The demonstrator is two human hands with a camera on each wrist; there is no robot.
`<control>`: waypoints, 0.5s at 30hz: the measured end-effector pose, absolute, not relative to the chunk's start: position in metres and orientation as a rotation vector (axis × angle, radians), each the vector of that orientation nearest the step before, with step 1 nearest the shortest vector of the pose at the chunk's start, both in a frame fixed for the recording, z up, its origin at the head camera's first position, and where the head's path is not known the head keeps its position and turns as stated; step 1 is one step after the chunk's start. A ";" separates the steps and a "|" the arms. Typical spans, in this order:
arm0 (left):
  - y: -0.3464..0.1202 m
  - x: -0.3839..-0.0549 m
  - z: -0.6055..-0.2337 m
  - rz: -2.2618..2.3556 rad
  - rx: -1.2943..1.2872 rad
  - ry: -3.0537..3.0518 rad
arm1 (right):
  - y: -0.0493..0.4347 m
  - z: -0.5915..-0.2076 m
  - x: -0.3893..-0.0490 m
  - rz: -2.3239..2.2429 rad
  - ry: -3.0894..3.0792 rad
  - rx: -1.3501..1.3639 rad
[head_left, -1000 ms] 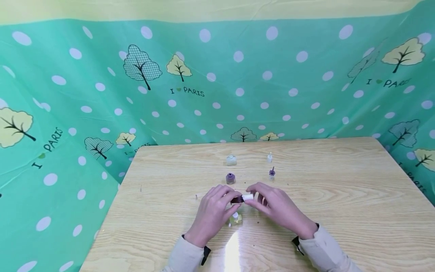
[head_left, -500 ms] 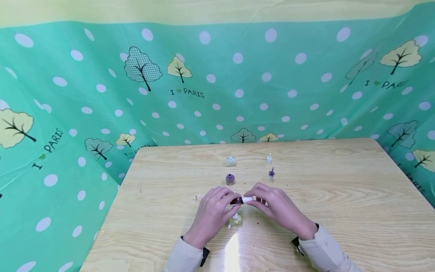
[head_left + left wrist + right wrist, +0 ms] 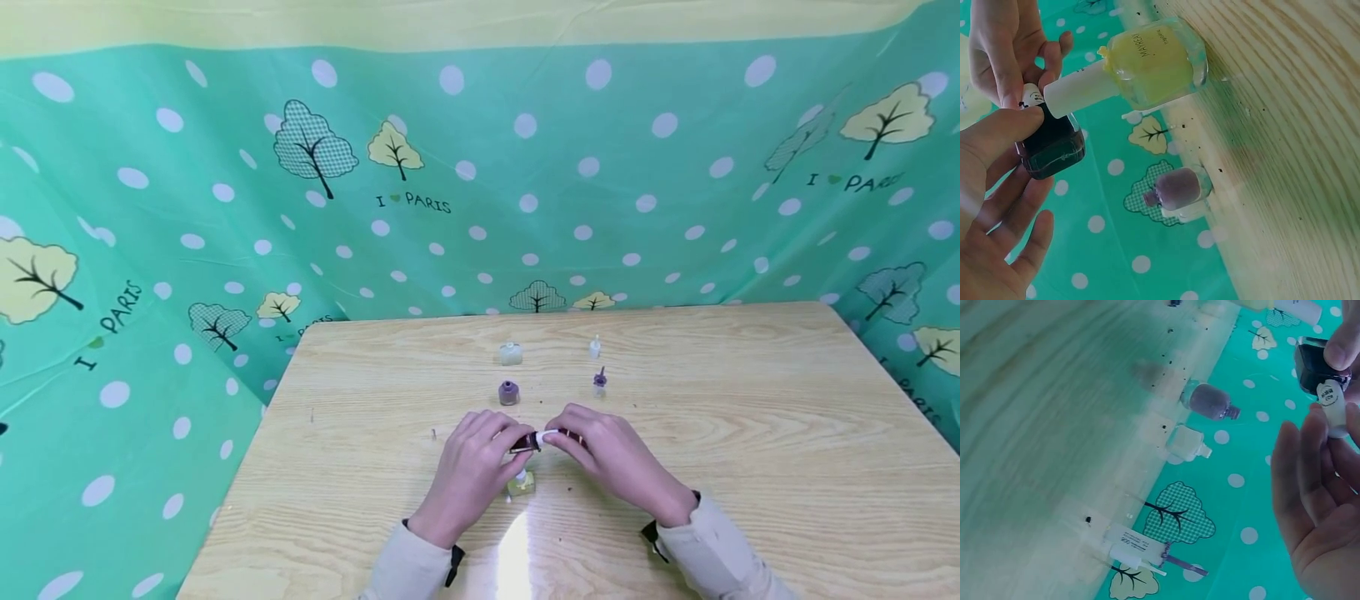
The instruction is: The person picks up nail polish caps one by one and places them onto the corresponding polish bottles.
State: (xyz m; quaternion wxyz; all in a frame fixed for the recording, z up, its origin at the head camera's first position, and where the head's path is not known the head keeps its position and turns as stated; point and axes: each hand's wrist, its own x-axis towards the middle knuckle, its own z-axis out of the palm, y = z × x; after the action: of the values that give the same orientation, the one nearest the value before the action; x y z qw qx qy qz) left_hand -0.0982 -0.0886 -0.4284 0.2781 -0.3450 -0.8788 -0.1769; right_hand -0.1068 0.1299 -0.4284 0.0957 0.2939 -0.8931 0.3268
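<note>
The left hand (image 3: 471,462) pinches the dark bottle (image 3: 1050,147) over the table (image 3: 750,417) — thumb opposed to fingers — near the yellow bottle (image 3: 1154,62). The right hand (image 3: 611,457) pinches its white cap (image 3: 1333,412) at the neck.

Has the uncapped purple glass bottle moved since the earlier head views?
No; the uncapped purple glass bottle shows no shift against the far edge of the pale wooden table.
</note>
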 end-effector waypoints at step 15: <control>-0.089 -0.098 -0.424 -0.547 -0.911 -2.367 | 0.131 -0.431 -0.106 0.969 -2.486 0.953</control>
State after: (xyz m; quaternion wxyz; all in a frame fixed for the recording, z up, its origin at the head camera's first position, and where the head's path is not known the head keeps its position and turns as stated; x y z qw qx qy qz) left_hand -0.0978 -0.0892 -0.4241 0.2701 -0.3380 -0.8784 -0.2030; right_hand -0.1059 0.1314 -0.4309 0.1535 0.3325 -0.8671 0.3378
